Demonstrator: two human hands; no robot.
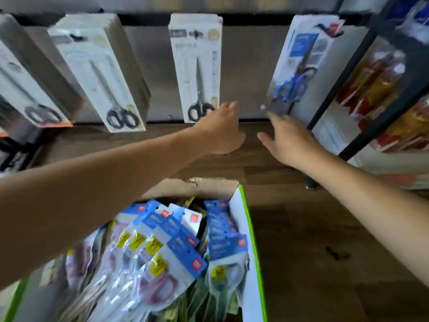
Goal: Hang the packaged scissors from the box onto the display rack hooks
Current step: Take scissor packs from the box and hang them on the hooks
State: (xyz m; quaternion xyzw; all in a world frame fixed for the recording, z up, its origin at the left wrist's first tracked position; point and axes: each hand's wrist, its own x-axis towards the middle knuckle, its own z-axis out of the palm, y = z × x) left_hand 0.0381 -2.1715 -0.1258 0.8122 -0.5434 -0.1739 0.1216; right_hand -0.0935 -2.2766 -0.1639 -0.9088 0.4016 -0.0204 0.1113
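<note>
Your right hand [287, 140] reaches out with fingers spread and straight, tips touching the lower edge of the blue pack [301, 63], which already hangs on the rack [250, 66]. Your left hand [220, 131] is spread too and holds nothing, just beside the black-handled pack [197, 66]. Judging by this, one pack is up and most of the job is left: the box [253, 228] on the floor [313, 240] below is crowded with packs [176, 247]. A black post [343, 89] stands just right of the blue pack, and your left forearm crosses over the box.
</note>
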